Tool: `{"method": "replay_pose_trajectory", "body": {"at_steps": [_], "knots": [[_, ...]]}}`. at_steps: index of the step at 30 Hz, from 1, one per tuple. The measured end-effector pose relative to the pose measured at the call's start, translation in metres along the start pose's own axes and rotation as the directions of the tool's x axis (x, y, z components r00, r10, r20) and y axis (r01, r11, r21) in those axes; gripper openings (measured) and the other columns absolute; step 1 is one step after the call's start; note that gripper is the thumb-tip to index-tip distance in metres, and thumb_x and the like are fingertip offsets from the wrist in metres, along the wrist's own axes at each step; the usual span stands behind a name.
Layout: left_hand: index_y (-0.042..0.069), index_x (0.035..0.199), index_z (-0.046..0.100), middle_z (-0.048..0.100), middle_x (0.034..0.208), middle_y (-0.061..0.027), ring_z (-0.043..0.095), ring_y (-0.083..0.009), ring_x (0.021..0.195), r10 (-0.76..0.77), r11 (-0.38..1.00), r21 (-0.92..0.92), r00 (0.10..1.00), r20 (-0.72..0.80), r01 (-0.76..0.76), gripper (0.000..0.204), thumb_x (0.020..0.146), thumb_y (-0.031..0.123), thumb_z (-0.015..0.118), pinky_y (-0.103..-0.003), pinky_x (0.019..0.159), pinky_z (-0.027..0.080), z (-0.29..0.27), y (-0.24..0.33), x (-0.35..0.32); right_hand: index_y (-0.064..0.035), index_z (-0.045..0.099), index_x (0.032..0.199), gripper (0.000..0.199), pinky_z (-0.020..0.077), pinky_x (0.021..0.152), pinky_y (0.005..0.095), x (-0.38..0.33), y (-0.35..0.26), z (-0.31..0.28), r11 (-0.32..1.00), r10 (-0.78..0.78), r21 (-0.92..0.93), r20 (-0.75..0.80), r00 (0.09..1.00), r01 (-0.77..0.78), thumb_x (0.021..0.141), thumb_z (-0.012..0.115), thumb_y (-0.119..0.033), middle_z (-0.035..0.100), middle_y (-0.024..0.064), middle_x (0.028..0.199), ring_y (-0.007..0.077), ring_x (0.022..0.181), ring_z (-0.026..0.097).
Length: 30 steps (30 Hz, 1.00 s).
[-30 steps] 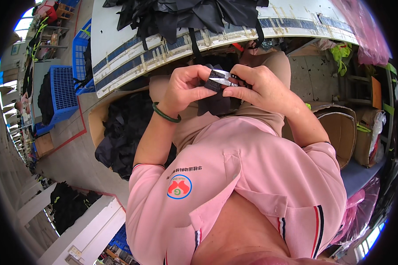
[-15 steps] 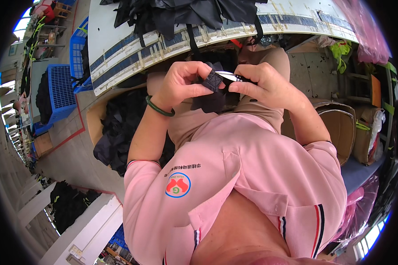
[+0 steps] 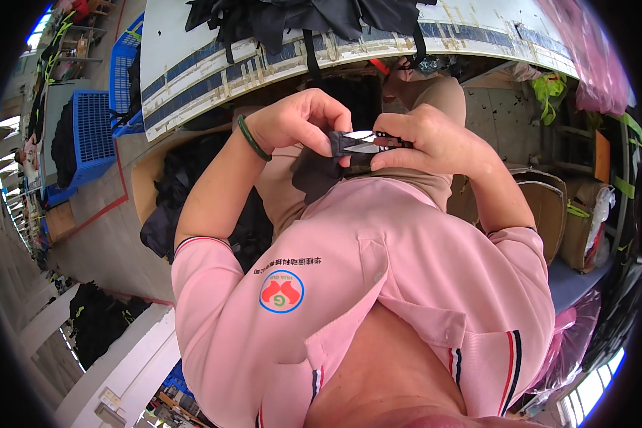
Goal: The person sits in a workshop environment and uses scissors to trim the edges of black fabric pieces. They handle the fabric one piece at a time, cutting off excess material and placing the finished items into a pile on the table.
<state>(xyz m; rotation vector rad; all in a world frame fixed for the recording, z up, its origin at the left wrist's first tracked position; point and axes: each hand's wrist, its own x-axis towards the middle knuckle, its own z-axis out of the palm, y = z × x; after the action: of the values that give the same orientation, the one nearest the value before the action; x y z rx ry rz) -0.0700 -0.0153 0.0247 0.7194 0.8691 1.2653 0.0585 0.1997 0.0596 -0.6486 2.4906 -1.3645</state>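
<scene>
The left hand (image 3: 303, 121) is pinching a black fabric piece (image 3: 315, 175) between thumb and fingers, and the piece is hanging above the person's lap, on the near side of the table (image 3: 478, 43). The right hand (image 3: 431, 143) is grasping thread snips (image 3: 366, 149), whose blades are standing apart and pointing left at the fabric's narrow end; whether they are biting into it, one cannot tell. A green bangle (image 3: 252, 139) is circling the left wrist. Black fabric pieces (image 3: 285, 25) are lying heaped on the far table, some dangling over its near edge. To the left, a cardboard box (image 3: 147, 175) is holding dark fabric, and a blue crate (image 3: 94, 128) is standing farther left.
</scene>
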Motion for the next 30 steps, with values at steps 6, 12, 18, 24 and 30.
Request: {"method": "replay_pose_trajectory", "body": {"at_steps": [6,12,18,24,30], "knots": [[-0.002,0.074,0.059,0.067,0.08,-0.0149,0.063,-0.0193,0.073,-0.043,0.999,0.001,0.996,-0.073,0.043,0.021,0.064,0.01,0.072,-0.028,0.071,0.047,0.005,0.003,-0.003,-0.0007,0.059,0.083,0.037,0.0396,0.051,0.0362,-0.001,0.003,-0.002,0.999,0.027,0.029,0.001,1.0,-0.027,0.082,0.069,-0.036,0.055,0.0118,0.061,0.0287,0.052,0.053],[-0.003,0.075,0.06,0.067,0.082,-0.0155,0.063,-0.019,0.074,-0.019,1.0,-0.023,0.998,-0.063,0.018,0.021,0.065,0.01,0.073,-0.027,0.071,0.047,0.005,-0.002,-0.003,-0.0005,0.06,0.084,0.037,0.0388,0.051,0.0363,-0.003,0.006,0.002,0.998,0.006,0.056,0.017,1.0,-0.007,0.081,0.07,-0.036,0.055,0.012,0.061,0.0285,0.052,0.053],[-0.005,0.083,0.063,0.069,0.085,-0.0146,0.066,-0.018,0.08,-0.009,0.997,-0.079,1.0,0.014,0.01,0.017,0.07,0.004,0.066,-0.027,0.079,0.05,0.003,-0.007,0.002,-0.0001,0.061,0.086,0.036,0.0386,0.051,0.0375,0.0,0.005,0.004,0.999,-0.03,0.044,-0.003,1.0,0.03,0.082,0.069,-0.035,0.054,0.0137,0.06,0.0305,0.053,0.052],[-0.005,0.082,0.062,0.069,0.084,-0.0145,0.066,-0.017,0.079,-0.039,0.998,-0.055,0.999,0.018,0.04,0.016,0.069,0.004,0.066,-0.026,0.078,0.048,0.007,-0.006,0.003,-0.001,0.061,0.086,0.034,0.0379,0.051,0.0387,-0.001,0.01,0.004,0.999,-0.033,0.029,0.011,0.999,0.033,0.082,0.069,-0.033,0.054,0.0154,0.06,0.0323,0.053,0.052],[-0.005,0.084,0.063,0.069,0.084,-0.0135,0.065,-0.0161,0.078,-0.089,0.994,-0.055,0.995,0.034,0.09,0.018,0.069,0.005,0.067,-0.025,0.077,0.049,0.01,-0.005,0.006,-0.0009,0.059,0.081,0.035,0.0372,0.05,0.0393,0.0,0.004,0.0,0.998,-0.064,0.029,0.078,0.995,0.062,0.084,0.066,-0.035,0.051,0.0163,0.058,0.0332,0.052,0.05]]}}
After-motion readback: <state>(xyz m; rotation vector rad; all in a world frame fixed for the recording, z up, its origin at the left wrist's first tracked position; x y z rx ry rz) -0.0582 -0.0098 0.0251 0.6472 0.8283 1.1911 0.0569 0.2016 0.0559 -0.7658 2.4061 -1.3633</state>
